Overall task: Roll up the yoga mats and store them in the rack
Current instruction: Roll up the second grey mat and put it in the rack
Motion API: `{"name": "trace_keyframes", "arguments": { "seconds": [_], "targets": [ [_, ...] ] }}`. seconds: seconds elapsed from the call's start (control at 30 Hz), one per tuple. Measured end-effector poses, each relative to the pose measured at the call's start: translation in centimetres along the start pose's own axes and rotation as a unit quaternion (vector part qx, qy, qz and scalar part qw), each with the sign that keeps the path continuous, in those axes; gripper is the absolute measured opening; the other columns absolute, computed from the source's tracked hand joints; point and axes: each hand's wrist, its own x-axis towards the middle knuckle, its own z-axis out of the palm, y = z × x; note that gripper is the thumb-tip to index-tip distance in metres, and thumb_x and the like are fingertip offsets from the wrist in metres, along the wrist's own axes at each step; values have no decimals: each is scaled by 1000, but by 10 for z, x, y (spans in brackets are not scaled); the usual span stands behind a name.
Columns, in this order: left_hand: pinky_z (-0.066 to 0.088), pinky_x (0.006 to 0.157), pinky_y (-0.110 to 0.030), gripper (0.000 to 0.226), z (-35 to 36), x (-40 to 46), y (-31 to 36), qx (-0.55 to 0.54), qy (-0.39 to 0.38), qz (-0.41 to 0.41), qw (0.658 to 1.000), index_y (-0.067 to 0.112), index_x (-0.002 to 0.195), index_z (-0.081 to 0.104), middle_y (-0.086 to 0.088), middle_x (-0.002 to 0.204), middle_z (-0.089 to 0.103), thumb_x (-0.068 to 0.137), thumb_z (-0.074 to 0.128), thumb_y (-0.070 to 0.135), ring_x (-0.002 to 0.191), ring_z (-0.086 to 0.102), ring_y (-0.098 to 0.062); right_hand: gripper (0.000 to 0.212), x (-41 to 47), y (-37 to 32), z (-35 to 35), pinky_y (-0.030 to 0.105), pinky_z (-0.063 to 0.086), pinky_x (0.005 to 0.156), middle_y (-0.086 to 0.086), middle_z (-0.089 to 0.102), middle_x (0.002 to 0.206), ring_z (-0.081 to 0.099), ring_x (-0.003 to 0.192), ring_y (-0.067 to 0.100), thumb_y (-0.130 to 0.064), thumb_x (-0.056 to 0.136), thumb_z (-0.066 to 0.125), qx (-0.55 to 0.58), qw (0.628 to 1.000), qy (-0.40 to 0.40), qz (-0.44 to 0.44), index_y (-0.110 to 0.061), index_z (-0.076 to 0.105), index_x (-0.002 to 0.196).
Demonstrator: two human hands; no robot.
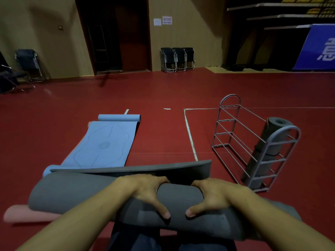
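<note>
A person kneels or crouches on a dark red gym floor [163,91], looking down at their own two bare forearms. Both hands press on a thick grey foam yoga mat [72,191] that is nearly fully rolled into a fat cylinder lying crosswise just in front of their knees. The left hand [146,189] and the right hand [215,194] sit close together near the roll's middle, fingers curled over the far side and thumbs hooked on the near side, gripping the roll. A short unrolled flap of the same grey mat lies flat just beyond the hands. Under the roll's left end a pale pink rolled mat [27,214] pokes out. Beyond, a light blue yoga mat with printed alignment lines [103,144] lies spread flat on the floor, its far end curled into a small roll. To the right stands a grey metal wire rack with arched ends [230,127], and a dark grey rolled mat [272,140] stands on end at its far right side, touching its arched end. Folded black chairs [177,59] lean against the tan back wall.
</note>
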Motion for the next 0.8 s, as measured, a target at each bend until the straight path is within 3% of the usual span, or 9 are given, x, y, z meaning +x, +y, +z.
{"name": "trace_keyframes", "arguments": {
  "seconds": [0.13, 0.27, 0.37, 0.47, 0.6, 0.7, 0.8],
  "targets": [
    [46, 107, -40, 106, 3, 1, -2, 20, 39, 10, 999, 51, 142, 36, 22, 137, 51, 51, 77, 89, 122, 55, -9, 92, 4, 7, 2, 41, 55, 92, -13, 67, 115, 66, 98, 10, -90, 55, 73, 29, 1000, -12, 0, -43, 40, 127],
    [43, 105, -39, 104, 10, 3, -7, 42, 98, 40, 994, 46, 141, 34, 18, 130, 43, 55, 71, 92, 122, 48, -12, 82, 8, 14, 2, 38, 55, 92, -14, 64, 114, 63, 101, 8, -88, 61, 72, 48, 999, -11, -9, -44, 44, 124],
    [44, 103, -42, 91, 9, 2, -9, 37, 121, 49, 991, 48, 136, 36, 15, 125, 42, 62, 67, 91, 117, 48, -15, 86, 14, 18, 4, 36, 47, 100, -16, 50, 115, 48, 111, 6, -92, 66, 63, 6, 999, 36, -23, -41, 51, 134],
    [44, 100, -41, 80, 8, 3, -10, 37, 129, 47, 990, 48, 138, 35, 13, 128, 47, 73, 61, 87, 116, 52, -18, 89, 18, 22, 5, 38, 45, 103, -14, 52, 123, 52, 116, 9, -92, 72, 54, 4, 998, 56, -29, -40, 48, 144],
    [36, 104, -41, 69, 10, 10, -14, 69, 143, 35, 987, 45, 143, 33, 8, 135, 53, 87, 42, 85, 122, 53, -19, 63, 20, 23, 4, 42, 49, 97, -8, 60, 131, 61, 110, 15, -81, 87, 49, 21, 998, 60, -30, -43, 37, 135],
    [31, 113, -44, 72, 14, 16, -17, 101, 162, 35, 981, 43, 153, 31, 8, 141, 44, 93, 29, 82, 132, 42, -17, 57, 24, 24, 5, 44, 46, 101, -6, 59, 133, 58, 114, 18, -78, 94, 38, -15, 997, 74, -21, -42, 39, 138],
    [32, 112, -43, 72, 16, 21, -15, 111, 197, 27, 974, 35, 160, 30, 5, 133, 35, 100, 26, 74, 126, 36, -19, 62, 30, 23, 7, 44, 38, 109, -5, 47, 138, 45, 127, 18, -69, 101, 30, -80, 990, 117, -12, -35, 41, 152]
  ]
}}
